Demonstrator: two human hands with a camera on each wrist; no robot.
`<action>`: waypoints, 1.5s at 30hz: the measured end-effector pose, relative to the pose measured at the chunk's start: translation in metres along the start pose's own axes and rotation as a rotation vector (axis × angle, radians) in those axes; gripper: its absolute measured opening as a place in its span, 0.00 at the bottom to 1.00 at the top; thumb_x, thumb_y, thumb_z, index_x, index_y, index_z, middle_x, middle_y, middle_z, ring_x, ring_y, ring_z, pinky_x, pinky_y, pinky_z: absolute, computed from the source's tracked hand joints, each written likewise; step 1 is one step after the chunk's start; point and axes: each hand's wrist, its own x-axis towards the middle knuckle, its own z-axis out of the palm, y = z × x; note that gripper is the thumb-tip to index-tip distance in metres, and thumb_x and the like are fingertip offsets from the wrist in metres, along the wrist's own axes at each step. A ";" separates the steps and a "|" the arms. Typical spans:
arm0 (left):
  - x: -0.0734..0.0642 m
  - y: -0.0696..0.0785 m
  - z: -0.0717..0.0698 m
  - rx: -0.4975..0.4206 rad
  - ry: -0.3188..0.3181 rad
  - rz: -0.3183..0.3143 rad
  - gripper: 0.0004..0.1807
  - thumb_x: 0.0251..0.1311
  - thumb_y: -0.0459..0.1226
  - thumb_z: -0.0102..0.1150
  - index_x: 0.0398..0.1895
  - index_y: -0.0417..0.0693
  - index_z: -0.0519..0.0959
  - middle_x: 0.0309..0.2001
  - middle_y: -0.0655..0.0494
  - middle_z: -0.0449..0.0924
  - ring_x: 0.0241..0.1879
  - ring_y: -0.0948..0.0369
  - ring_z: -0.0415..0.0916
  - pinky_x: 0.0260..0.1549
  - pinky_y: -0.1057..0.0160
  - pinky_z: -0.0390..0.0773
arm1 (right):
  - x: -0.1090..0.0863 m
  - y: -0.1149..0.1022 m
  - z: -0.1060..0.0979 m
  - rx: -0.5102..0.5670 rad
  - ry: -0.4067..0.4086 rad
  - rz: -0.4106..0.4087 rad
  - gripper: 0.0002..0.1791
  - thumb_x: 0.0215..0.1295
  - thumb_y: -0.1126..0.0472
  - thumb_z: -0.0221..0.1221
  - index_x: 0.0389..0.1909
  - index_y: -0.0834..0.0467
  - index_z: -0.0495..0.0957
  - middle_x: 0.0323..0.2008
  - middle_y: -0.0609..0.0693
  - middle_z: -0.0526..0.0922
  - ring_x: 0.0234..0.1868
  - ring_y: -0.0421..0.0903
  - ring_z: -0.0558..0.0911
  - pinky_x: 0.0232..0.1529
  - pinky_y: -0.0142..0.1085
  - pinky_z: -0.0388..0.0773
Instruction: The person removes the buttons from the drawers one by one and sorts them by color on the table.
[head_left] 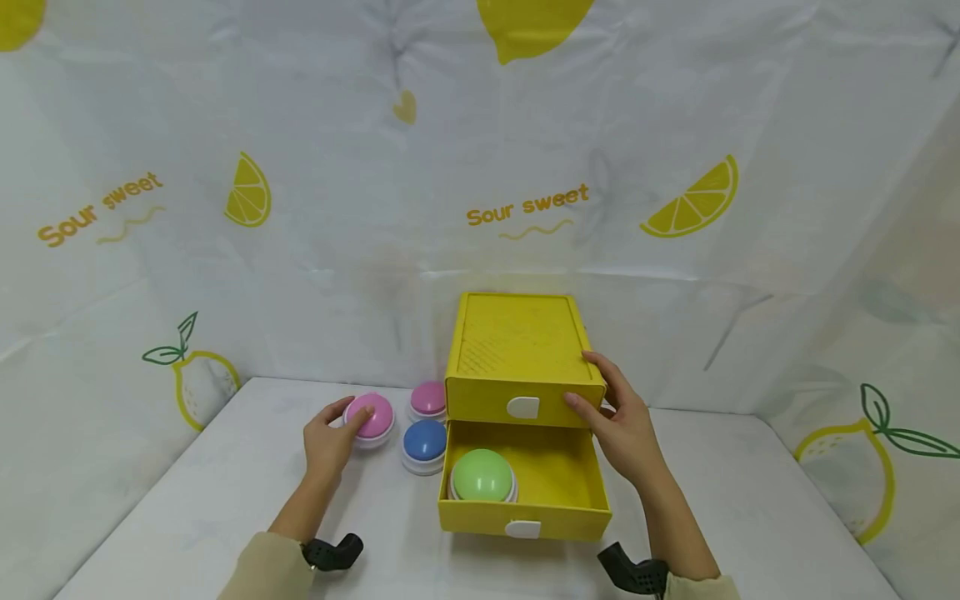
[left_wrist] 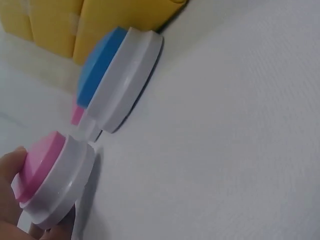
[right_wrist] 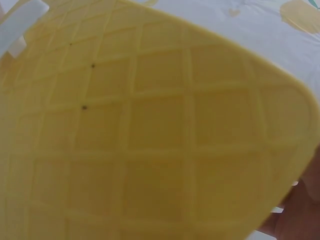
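Observation:
My left hand (head_left: 330, 440) grips a round pink push button (head_left: 371, 415) with a white base, thumb on its pink top. In the left wrist view, that pink button (left_wrist: 42, 165) is tilted, and a shadow lies beside its base. With the thumb on the front and the fingers at the right side, my right hand (head_left: 621, 421) holds the upper part of a yellow two-drawer box (head_left: 525, 337). Its lower drawer (head_left: 555, 475) is pulled out, and a green push button (head_left: 482, 475) sits inside at the left. The waffle-patterned drawer front (right_wrist: 155, 120) fills the right wrist view.
Just left of the box, a blue push button (head_left: 424, 442) stands on the white table (head_left: 217, 492). Another pink button (head_left: 428, 398) is behind it, partly hidden by the box. A lemon-print cloth (head_left: 337, 250) hangs behind the table.

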 end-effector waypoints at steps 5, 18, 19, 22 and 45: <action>0.006 -0.011 0.002 0.105 -0.030 0.014 0.32 0.63 0.47 0.66 0.65 0.37 0.75 0.67 0.33 0.72 0.74 0.42 0.61 0.74 0.42 0.62 | 0.000 0.000 -0.001 0.001 0.005 -0.005 0.35 0.71 0.50 0.62 0.76 0.41 0.61 0.72 0.52 0.70 0.57 0.39 0.77 0.51 0.21 0.77; 0.006 -0.025 -0.006 0.322 -0.206 0.147 0.45 0.63 0.52 0.65 0.74 0.35 0.61 0.71 0.31 0.65 0.72 0.39 0.63 0.72 0.42 0.65 | 0.003 0.003 -0.002 0.019 0.020 -0.029 0.34 0.71 0.51 0.62 0.75 0.40 0.61 0.74 0.52 0.67 0.59 0.38 0.76 0.51 0.21 0.78; 0.005 -0.027 -0.006 0.330 -0.221 0.147 0.47 0.62 0.51 0.68 0.75 0.35 0.59 0.72 0.32 0.64 0.73 0.39 0.62 0.73 0.42 0.64 | 0.002 0.004 -0.001 0.016 0.021 -0.028 0.34 0.71 0.51 0.62 0.75 0.40 0.61 0.74 0.51 0.67 0.59 0.38 0.76 0.51 0.21 0.77; 0.003 -0.030 -0.005 0.376 -0.238 0.167 0.50 0.58 0.46 0.72 0.76 0.32 0.56 0.73 0.30 0.62 0.74 0.38 0.60 0.73 0.41 0.63 | 0.000 0.005 0.000 0.012 0.023 -0.028 0.34 0.72 0.52 0.61 0.76 0.40 0.61 0.74 0.52 0.68 0.59 0.36 0.76 0.51 0.20 0.77; 0.047 -0.010 0.028 0.486 -0.218 0.161 0.46 0.58 0.40 0.71 0.73 0.26 0.59 0.69 0.27 0.65 0.71 0.35 0.63 0.72 0.40 0.63 | 0.001 0.007 0.003 0.018 0.038 -0.027 0.35 0.70 0.53 0.63 0.75 0.41 0.62 0.72 0.52 0.70 0.55 0.31 0.77 0.51 0.23 0.78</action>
